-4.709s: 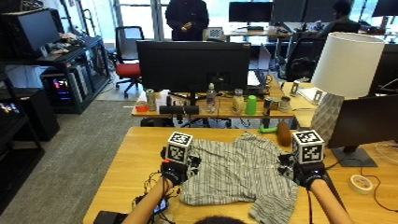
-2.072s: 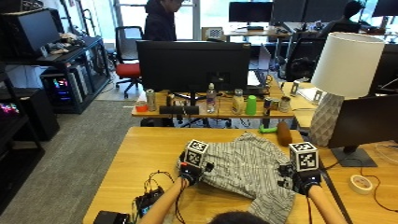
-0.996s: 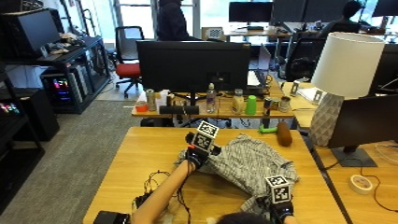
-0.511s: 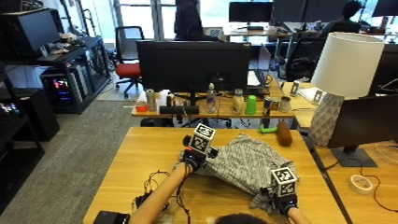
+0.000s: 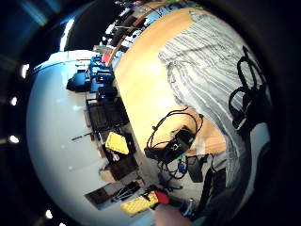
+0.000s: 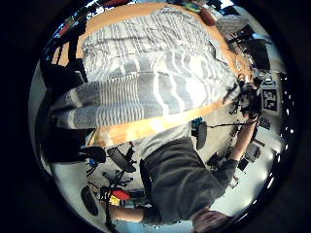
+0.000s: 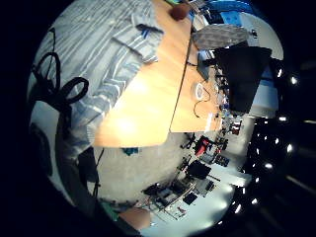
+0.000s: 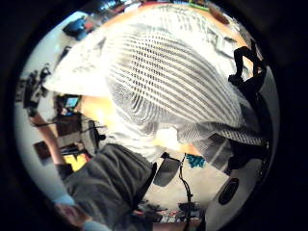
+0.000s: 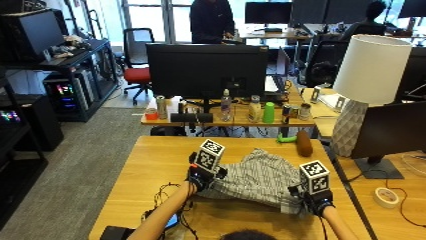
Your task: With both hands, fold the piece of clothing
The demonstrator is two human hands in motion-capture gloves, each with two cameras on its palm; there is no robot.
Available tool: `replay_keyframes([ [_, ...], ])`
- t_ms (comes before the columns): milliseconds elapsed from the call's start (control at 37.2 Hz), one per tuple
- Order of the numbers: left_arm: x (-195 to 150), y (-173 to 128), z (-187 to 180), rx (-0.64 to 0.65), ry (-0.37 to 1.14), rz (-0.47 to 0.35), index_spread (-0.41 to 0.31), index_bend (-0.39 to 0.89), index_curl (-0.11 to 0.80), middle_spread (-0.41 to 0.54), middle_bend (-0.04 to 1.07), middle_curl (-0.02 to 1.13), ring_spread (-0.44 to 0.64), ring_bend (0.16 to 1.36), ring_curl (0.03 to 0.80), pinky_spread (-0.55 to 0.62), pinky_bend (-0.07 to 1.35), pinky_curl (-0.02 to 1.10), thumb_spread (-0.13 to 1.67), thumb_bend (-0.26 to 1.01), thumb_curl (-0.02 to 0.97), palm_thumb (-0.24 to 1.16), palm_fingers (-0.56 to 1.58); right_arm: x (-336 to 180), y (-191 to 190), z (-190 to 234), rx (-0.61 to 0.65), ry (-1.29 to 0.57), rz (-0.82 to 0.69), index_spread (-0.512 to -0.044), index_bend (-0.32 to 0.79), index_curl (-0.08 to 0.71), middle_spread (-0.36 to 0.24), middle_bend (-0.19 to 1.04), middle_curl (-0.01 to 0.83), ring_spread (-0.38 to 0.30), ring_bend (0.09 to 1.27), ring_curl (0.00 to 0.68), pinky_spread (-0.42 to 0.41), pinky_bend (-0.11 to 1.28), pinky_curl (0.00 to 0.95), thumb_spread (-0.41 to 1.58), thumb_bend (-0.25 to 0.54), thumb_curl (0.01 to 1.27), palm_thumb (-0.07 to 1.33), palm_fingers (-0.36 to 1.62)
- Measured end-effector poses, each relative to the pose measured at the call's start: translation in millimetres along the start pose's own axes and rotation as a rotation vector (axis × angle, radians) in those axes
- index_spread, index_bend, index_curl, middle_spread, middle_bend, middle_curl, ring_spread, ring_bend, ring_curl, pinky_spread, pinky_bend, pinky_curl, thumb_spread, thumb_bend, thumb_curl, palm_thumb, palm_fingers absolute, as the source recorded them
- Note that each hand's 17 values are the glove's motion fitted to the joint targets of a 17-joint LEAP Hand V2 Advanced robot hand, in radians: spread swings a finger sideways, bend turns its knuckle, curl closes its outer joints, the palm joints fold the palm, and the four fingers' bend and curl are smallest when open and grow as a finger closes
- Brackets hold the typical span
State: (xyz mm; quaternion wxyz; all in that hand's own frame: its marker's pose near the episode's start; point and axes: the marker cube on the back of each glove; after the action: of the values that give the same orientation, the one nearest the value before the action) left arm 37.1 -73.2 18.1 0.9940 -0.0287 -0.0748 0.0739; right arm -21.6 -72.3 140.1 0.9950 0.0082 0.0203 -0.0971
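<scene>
The grey striped shirt [image 9: 256, 181] was spread at lower centre of the outside view on the wooden table [image 9: 133, 200], its near edge lifted. That edge was gripped by the left hand [image 9: 200, 176] at frame centre-left and the right hand [image 9: 313, 199] at lower right, fingers clamped on cloth. Risk judged: uneven travel of the hands could skew the fold, or the hem could snag the cables [image 9: 166, 192] beside the shirt.

1. Shirt [image 9: 256, 180]: grey-and-white stripes (fine, close-set).
2. Left hand [image 9: 200, 177] and right hand [image 9: 315, 202]: black gloves.
3. Tabletop [image 9: 153, 165]: light wood.
4. Lamp [image 9: 366, 75]: white shade.
5. Bottle [image 9: 269, 112]: green.
</scene>
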Motion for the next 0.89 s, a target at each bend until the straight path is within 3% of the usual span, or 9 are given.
replay_keyframes([
  [135, -9.0, 15.6, -7.1, 0.025, -0.015, -0.014, -0.304, 0.18, 0.475, -0.338, 0.32, 0.53, -0.36, 0.45, 0.426, -0.48, 0.57, 0.38, 1.1, -0.02, 0.354, 0.88, 1.27, 3.7, 15.6, -67.1, 0.041, 0.055, 0.016, -0.248, 0.17, 0.365, -0.152, 0.38, 0.477, -0.227, 0.67, 0.442, -0.336, 0.64, 0.405, 0.99, 0.135, 0.35, 1.06, 1.34],
  [242, -20.5, 15.9, -15.6, 0.043, 0.009, -0.04, -0.311, 0.19, 0.479, -0.343, 0.34, 0.53, -0.36, 0.44, 0.424, -0.46, 0.52, 0.38, 1.1, -0.02, 0.353, 0.87, 1.25, 13.0, -0.5, -100.9, 0.085, 0.105, 0.062, -0.248, 0.17, 0.374, -0.152, 0.38, 0.477, -0.229, 0.67, 0.444, -0.338, 0.65, 0.408, 0.99, 0.118, 0.34, 1.07, 1.34],
  [431, -47.9, -24.4, -23.3, 0.015, 0.113, -0.112, -0.316, 0.19, 0.485, -0.344, 0.34, 0.54, -0.36, 0.42, 0.42, -0.45, 0.48, 0.37, 1.11, -0.02, 0.352, 0.86, 1.26, 21.6, -58.4, -134.7, 0.133, 0.14, 0.139, -0.248, 0.17, 0.385, -0.153, 0.38, 0.48, -0.23, 0.67, 0.447, -0.339, 0.66, 0.415, 0.99, 0.092, 0.34, 1.08, 1.34],
  [565, -70.5, -94.9, -12.0, -0.052, 0.181, -0.195, -0.318, 0.19, 0.488, -0.345, 0.34, 0.54, -0.36, 0.42, 0.419, -0.44, 0.45, 0.37, 1.11, -0.02, 0.352, 0.86, 1.25, 30.1, -144.5, -123.9, 0.133, 0.168, 0.197, -0.249, 0.17, 0.391, -0.153, 0.39, 0.481, -0.229, 0.68, 0.451, -0.335, 0.66, 0.418, 1.0, 0.075, 0.33, 1.09, 1.34],
  [700, -69.1, -101.7, -2.8, -0.182, 0.278, -0.329, -0.32, 0.2, 0.494, -0.35, 0.36, 0.54, -0.35, 0.4, 0.415, -0.42, 0.41, 0.37, 1.11, -0.02, 0.349, 0.85, 1.24, 24.9, -180.3, -120.5, 0.153, 0.171, 0.253, -0.254, 0.17, 0.396, -0.16, 0.39, 0.484, -0.228, 0.68, 0.454, -0.329, 0.66, 0.42, 1.01, 0.058, 0.33, 1.1, 1.32],
  [888, -74.3, -149.3, 45.4, -0.343, 0.313, -0.436, -0.321, 0.2, 0.501, -0.35, 0.38, 0.54, -0.34, 0.35, 0.407, -0.39, 0.36, 0.37, 1.12, -0.02, 0.346, 0.85, 1.21, 8.4, -233.5, -74.8, 0.109, 0.052, 0.321, -0.265, 0.16, 0.398, -0.17, 0.41, 0.492, -0.236, 0.68, 0.456, -0.325, 0.61, 0.411, 1.02, 0.04, 0.33, 1.12, 1.29],
])
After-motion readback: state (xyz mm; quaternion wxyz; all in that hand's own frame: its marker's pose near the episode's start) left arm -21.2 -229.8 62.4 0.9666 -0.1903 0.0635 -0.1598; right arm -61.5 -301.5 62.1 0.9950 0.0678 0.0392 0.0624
